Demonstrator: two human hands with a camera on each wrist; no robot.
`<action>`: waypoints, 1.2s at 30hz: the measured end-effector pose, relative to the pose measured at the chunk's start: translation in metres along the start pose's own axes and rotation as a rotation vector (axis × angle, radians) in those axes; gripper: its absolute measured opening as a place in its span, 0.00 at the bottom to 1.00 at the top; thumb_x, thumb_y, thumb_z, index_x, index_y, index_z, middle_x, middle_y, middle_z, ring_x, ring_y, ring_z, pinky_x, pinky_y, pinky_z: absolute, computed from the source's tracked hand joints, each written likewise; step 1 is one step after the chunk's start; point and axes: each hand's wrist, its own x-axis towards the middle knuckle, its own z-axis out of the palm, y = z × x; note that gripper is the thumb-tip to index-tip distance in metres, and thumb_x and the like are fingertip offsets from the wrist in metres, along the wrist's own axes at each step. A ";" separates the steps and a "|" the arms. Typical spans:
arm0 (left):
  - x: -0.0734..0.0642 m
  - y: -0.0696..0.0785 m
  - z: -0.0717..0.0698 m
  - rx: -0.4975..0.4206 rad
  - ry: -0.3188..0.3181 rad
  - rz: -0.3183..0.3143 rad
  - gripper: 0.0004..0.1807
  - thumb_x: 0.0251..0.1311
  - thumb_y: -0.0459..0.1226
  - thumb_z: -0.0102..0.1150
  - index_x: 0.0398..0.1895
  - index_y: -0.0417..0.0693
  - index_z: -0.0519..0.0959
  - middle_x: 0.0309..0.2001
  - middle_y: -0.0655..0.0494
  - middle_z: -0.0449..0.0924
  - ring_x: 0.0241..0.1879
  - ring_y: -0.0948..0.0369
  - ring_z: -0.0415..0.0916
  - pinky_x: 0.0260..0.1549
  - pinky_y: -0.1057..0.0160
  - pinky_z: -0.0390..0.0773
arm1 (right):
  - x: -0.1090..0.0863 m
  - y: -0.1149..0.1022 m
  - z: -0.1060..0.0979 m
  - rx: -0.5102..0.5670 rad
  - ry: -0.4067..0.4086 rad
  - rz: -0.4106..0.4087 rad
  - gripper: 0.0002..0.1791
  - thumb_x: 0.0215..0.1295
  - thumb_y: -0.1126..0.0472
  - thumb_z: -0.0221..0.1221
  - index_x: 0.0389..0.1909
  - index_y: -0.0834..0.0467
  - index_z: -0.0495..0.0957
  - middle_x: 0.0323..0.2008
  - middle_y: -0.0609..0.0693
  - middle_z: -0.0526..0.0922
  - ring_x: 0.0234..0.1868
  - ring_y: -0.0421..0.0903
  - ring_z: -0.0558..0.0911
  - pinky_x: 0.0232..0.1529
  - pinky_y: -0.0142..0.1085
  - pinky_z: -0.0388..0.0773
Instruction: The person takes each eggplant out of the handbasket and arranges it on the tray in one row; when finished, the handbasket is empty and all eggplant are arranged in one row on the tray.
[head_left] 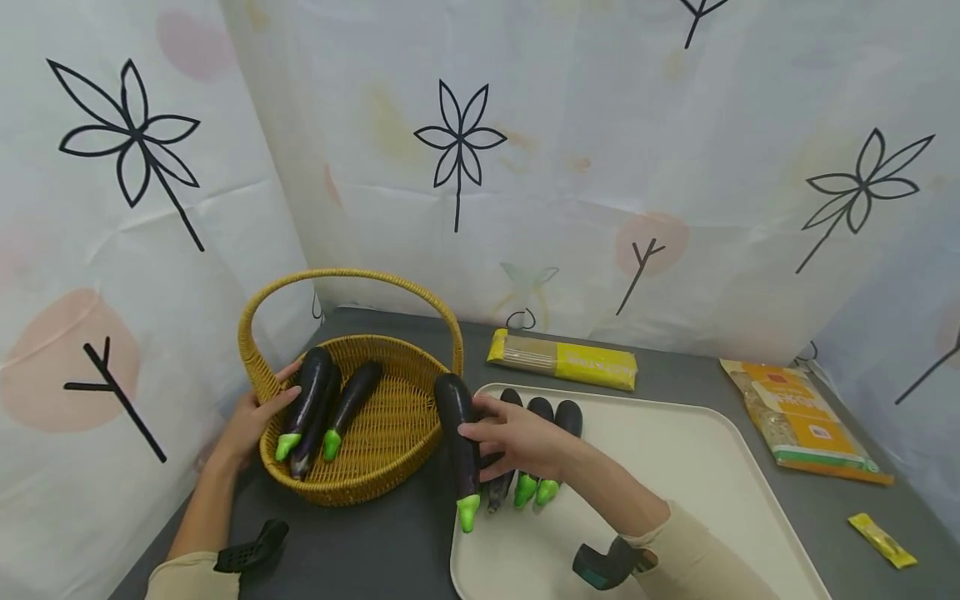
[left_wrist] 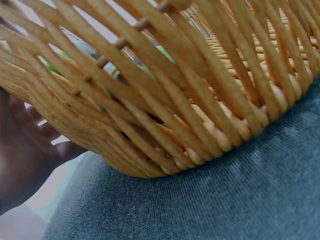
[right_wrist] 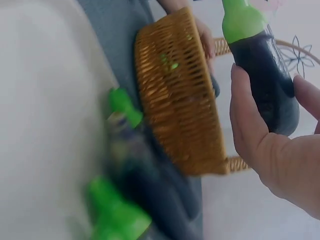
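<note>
In the head view my right hand holds a dark eggplant with a green stem end between thumb and fingers, at the gap between basket and tray. The right wrist view shows this eggplant raised, its green end up. My left hand grips the left side of the yellow wicker basket by the handle's base, thumb over the rim and beside an eggplant. Three eggplants lie in the basket, one partly hidden. From the left wrist view, the left hand is against the basket's outer wall.
Several more eggplants lie on the left part of a cream tray, partly behind my right hand. A yellow noodle pack lies behind the tray. An orange food bag and a small yellow sachet lie to the right.
</note>
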 end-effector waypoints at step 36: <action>0.000 -0.004 0.000 0.000 0.001 0.022 0.33 0.71 0.45 0.49 0.74 0.46 0.54 0.73 0.43 0.47 0.69 0.38 0.41 0.60 0.36 0.44 | -0.083 0.050 -0.122 -0.016 0.419 0.089 0.42 0.70 0.55 0.56 0.72 0.64 0.41 0.56 0.66 0.70 0.51 0.55 0.77 0.48 0.51 0.75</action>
